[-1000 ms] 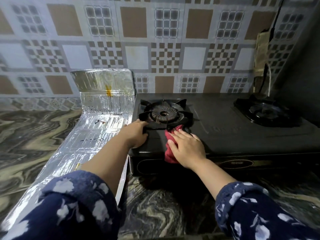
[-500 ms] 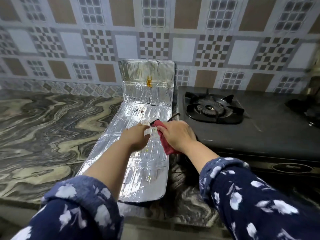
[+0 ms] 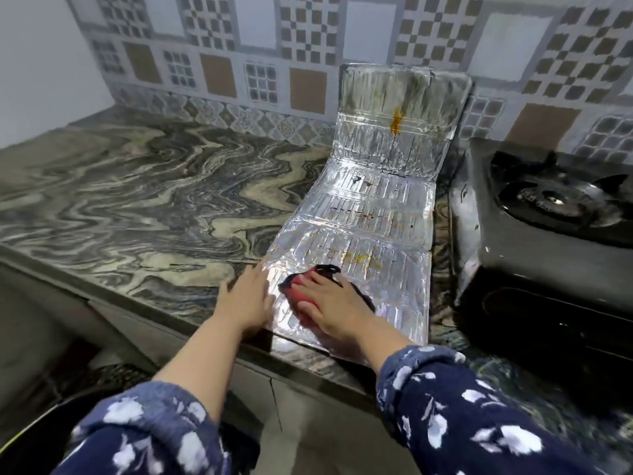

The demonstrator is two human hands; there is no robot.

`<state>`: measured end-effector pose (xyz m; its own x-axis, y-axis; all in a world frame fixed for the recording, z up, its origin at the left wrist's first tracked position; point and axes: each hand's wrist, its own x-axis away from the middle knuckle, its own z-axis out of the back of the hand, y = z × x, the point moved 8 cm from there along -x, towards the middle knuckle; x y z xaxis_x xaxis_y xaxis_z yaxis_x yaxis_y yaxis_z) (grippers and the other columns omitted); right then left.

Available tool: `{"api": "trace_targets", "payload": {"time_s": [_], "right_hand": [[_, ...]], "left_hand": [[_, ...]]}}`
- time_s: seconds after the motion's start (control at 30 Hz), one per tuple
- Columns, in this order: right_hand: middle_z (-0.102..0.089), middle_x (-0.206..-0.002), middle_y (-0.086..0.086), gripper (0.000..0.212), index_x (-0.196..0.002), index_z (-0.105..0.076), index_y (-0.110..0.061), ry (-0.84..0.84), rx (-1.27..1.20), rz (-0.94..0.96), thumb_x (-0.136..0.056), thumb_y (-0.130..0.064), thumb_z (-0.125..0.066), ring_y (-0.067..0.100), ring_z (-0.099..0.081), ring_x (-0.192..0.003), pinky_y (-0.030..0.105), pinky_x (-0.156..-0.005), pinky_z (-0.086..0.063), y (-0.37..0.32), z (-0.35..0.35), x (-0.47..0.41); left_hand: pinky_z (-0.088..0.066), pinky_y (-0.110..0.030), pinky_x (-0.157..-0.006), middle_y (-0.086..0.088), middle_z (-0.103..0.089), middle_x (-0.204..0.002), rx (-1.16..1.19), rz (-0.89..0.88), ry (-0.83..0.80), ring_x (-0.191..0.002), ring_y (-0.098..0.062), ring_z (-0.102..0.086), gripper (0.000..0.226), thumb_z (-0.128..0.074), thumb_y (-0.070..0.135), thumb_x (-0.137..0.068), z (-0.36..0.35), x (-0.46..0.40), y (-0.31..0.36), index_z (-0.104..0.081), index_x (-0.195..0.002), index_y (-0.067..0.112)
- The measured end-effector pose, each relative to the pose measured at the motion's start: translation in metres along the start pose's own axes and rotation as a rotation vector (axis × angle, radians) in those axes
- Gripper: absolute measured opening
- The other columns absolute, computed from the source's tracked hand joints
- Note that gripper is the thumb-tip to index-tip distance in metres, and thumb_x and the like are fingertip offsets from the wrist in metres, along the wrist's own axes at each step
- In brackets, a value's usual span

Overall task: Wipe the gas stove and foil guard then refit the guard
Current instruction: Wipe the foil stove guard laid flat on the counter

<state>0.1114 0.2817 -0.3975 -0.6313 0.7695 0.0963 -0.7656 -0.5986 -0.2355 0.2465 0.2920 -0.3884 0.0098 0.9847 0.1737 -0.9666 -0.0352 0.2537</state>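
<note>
the foil guard (image 3: 370, 234) is lying unfolded on the table (image 3: 137, 207) beside the gas stove (image 3: 534, 234). the right hand (image 3: 329, 303) is pressing a red cloth (image 3: 301, 296) onto it; the left hand (image 3: 245, 303), flat and empty, is steadying its edge. next likely: wiping toward the orange stain (image 3: 397, 120).

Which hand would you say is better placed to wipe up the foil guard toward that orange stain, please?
The right hand, probably: it presses the red cloth on the foil guard, while the left hand lies flat at its edge.
</note>
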Motion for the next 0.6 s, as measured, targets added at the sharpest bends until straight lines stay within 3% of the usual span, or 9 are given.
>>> {"api": "trace_targets", "payload": {"time_s": [0.07,0.13,0.27,0.33,0.47,0.6], "right_hand": [[-0.016,-0.159,-0.012,0.05,-0.149,-0.022,-0.031,-0.009,0.021,0.035,-0.101,-0.043,-0.022,0.011,-0.005,-0.148,0.048,-0.117,0.002,-0.007,-0.011,-0.004],[-0.015,-0.159,-0.011,0.053,-0.15,-0.02,-0.03,-0.003,0.028,0.109,-0.1,-0.045,-0.017,0.011,-0.004,-0.148,0.05,-0.117,0.003,-0.017,-0.012,-0.011],[-0.012,-0.159,-0.011,0.068,-0.15,-0.019,-0.03,-0.059,0.115,0.216,-0.089,-0.053,0.0,0.011,-0.003,-0.148,0.051,-0.117,0.005,-0.036,-0.026,-0.025],[-0.008,-0.159,-0.013,0.067,-0.15,-0.016,-0.035,-0.052,0.134,0.182,-0.088,-0.057,-0.002,0.01,-0.001,-0.148,0.052,-0.117,0.006,-0.035,-0.03,-0.032],[-0.002,-0.16,-0.016,0.057,-0.15,-0.012,-0.04,-0.028,0.128,0.065,-0.095,-0.056,-0.017,0.007,0.003,-0.147,0.054,-0.116,0.007,-0.018,-0.023,-0.055],[0.003,-0.161,-0.011,0.06,-0.15,-0.006,-0.038,-0.037,0.118,-0.072,-0.094,-0.058,-0.011,0.011,0.007,-0.148,0.057,-0.115,0.009,0.021,-0.016,-0.09]], "left_hand": [[-0.006,-0.054,-0.116,0.005,-0.005,-0.16,0.003,0.037,0.007,-0.147,-0.012,-0.002,0.058,-0.035,0.033,-0.098,-0.013,0.004,-0.024,-0.012,-0.151,0.019],[0.001,-0.055,-0.116,0.006,0.004,-0.16,-0.023,0.056,0.021,-0.146,-0.009,0.006,0.06,-0.027,0.039,-0.099,-0.022,0.007,-0.042,-0.004,-0.152,0.019],[0.002,-0.057,-0.114,0.006,0.001,-0.16,-0.098,0.029,0.101,-0.147,-0.01,0.006,0.071,-0.001,0.05,-0.088,-0.028,0.01,-0.049,-0.003,-0.151,0.017],[0.002,-0.057,-0.114,0.007,0.0,-0.16,-0.125,0.012,0.134,-0.146,-0.009,0.006,0.08,0.008,0.048,-0.078,-0.028,0.011,-0.048,-0.004,-0.151,0.018],[-0.002,-0.055,-0.115,0.009,-0.002,-0.16,-0.12,0.018,0.17,-0.146,-0.007,0.004,0.076,0.007,0.045,-0.08,-0.028,0.013,-0.05,-0.007,-0.151,0.021],[-0.004,-0.053,-0.116,0.011,-0.004,-0.159,-0.104,0.028,0.185,-0.146,-0.004,0.003,0.075,0.004,0.044,-0.081,-0.027,0.012,-0.05,-0.011,-0.151,0.023]]}}
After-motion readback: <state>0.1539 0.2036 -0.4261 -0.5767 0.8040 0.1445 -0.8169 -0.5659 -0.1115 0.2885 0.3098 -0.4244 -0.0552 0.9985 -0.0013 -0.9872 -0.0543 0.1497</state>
